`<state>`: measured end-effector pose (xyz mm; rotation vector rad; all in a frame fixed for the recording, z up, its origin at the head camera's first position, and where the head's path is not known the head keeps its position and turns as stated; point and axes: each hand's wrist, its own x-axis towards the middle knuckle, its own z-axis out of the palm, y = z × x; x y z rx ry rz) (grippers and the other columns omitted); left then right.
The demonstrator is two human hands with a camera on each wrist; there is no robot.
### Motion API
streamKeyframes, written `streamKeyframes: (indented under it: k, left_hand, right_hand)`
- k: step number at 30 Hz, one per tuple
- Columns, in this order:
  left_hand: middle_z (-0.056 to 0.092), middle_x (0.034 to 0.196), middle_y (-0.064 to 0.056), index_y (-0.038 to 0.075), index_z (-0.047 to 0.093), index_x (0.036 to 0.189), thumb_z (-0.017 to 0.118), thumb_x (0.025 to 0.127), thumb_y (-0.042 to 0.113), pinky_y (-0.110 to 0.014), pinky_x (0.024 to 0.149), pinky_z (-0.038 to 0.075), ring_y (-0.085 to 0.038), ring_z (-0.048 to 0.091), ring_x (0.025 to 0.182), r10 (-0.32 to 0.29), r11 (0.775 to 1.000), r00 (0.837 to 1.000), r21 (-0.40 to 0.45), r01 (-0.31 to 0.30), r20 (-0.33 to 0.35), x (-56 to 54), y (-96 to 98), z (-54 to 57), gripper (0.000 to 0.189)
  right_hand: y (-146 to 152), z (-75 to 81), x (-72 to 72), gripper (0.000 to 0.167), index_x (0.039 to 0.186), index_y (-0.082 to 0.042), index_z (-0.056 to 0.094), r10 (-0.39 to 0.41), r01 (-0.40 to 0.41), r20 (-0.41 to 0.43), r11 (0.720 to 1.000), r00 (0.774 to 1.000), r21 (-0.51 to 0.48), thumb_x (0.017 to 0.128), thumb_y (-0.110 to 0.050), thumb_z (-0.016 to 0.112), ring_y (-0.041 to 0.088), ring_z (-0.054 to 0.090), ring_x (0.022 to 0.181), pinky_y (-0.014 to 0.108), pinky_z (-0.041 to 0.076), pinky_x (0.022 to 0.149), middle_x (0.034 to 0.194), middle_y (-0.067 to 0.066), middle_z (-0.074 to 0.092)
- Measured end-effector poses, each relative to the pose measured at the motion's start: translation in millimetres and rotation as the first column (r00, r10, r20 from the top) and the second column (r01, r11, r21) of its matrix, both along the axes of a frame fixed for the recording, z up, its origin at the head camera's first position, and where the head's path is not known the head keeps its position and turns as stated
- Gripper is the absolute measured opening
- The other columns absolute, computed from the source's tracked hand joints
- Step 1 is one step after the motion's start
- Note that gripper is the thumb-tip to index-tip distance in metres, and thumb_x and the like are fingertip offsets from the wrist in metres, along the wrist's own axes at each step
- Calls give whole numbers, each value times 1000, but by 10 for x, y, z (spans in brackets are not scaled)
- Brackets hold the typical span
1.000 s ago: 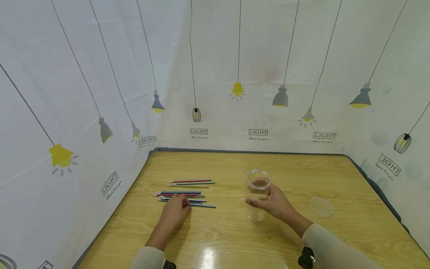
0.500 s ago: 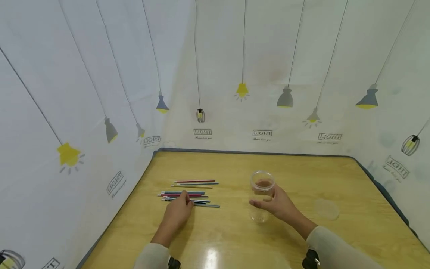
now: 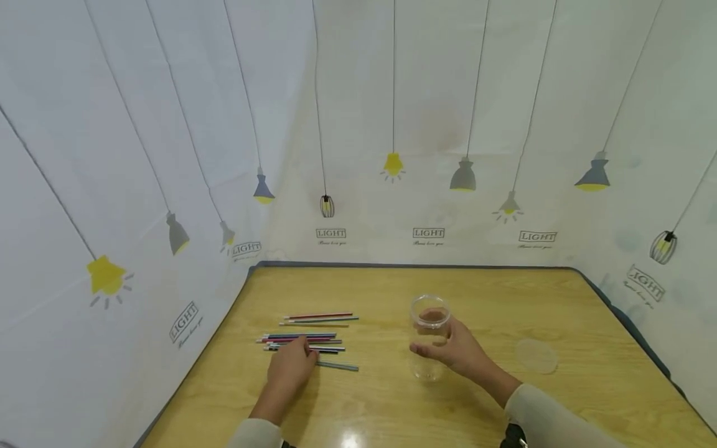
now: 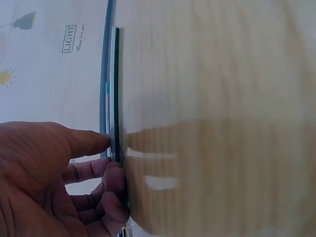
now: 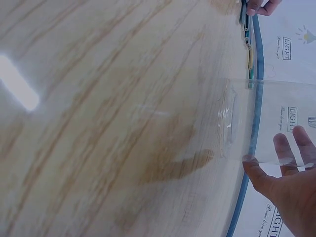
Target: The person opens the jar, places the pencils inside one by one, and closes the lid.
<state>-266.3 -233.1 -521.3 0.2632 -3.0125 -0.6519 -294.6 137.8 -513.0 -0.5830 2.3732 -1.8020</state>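
Observation:
My left hand (image 3: 290, 367) pinches a blue-green pencil (image 3: 338, 366) at the near side of a group of pencils. In the left wrist view the thumb and curled fingers of the left hand (image 4: 54, 182) are on a dark green pencil (image 4: 117, 89) low over the table. Several more pencils (image 3: 302, 336) lie just beyond, blue, red and dark. My right hand (image 3: 467, 354) grips an upright clear plastic jar (image 3: 427, 372) from its right side. Through its wall nothing shows inside. In the right wrist view the thumb touches the jar (image 5: 234, 118) near its base.
A few pencils (image 3: 319, 318) lie apart, farther back on the wooden table (image 3: 482, 292). To the right of the jar a translucent round lid (image 3: 536, 356) lies flat. White sheets printed with lamps (image 3: 358, 205) rise along the table's back and sides.
The left hand has drawn the blue-green pencil slightly toward me, widening its gap from the group. The right hand still holds the jar in about the same place. The head view has shifted a little.

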Motion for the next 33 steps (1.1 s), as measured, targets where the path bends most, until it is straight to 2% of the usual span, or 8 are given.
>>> streamKeyframes:
  k: [6,11,16,20,24,29,31,33]
  left_hand:
    - [71,83,-6,9,69,85,76,95,21,-43,66,55,-24,63,75,46,995,999,-88,-47,-14,-186,-120,-205,17]
    - [74,91,-16,0,71,92,77,88,16,-47,70,59,-30,65,79,88,995,995,-48,-86,38,-303,-221,-275,17]
    - [71,70,-10,0,66,90,81,82,22,-48,81,61,-26,67,66,101,992,994,-75,-99,30,-470,-400,-527,28]
    - [66,55,-4,-3,62,99,85,83,21,-45,84,63,-18,66,48,138,990,988,0,-138,76,-300,-335,-302,37]
    - [70,58,-8,-8,63,100,87,84,20,-45,79,65,-19,70,45,159,984,983,60,-165,94,-86,-267,-23,40]
    - [73,91,-29,-16,52,124,88,84,28,-60,95,59,-42,75,86,170,984,985,57,-171,24,-17,-324,128,69]
    - [70,95,-29,-13,45,127,88,85,27,-65,94,56,-46,70,92,170,981,985,96,-167,-25,-8,-363,172,73]
    - [73,86,-23,-7,44,122,87,88,25,-62,88,56,-42,73,85,169,975,983,160,-156,-74,9,-379,236,64]
  right_hand:
    - [5,9,11,71,151,-4,52,19,-19,12,1000,1000,-21,95,-25,91,49,64,140,45,66,101,151,27,65]
    - [11,17,10,71,151,-4,52,11,-10,10,1000,1000,-23,95,-25,91,47,64,141,43,66,101,151,27,65]
    - [18,33,13,72,150,-5,53,-4,5,7,1000,1000,-12,94,-25,92,46,66,140,46,65,102,149,23,69]
    - [17,30,25,73,150,-6,54,-13,13,8,1000,1000,1,93,-28,93,46,66,140,53,62,106,148,22,69]
    - [15,16,26,73,151,-6,53,-3,4,18,1000,1000,-16,93,-26,93,47,64,142,51,64,104,150,24,67]
    - [25,21,14,73,151,-6,53,-7,7,6,1000,1000,-15,93,-27,93,46,65,140,50,65,103,149,23,68]
    - [26,22,15,72,151,-5,53,-7,7,5,1000,1000,-14,94,-27,92,45,66,140,49,65,103,149,23,69]
    - [29,17,16,72,151,-4,53,0,0,1,1000,1000,-24,94,-25,92,46,65,140,46,66,101,149,24,68]
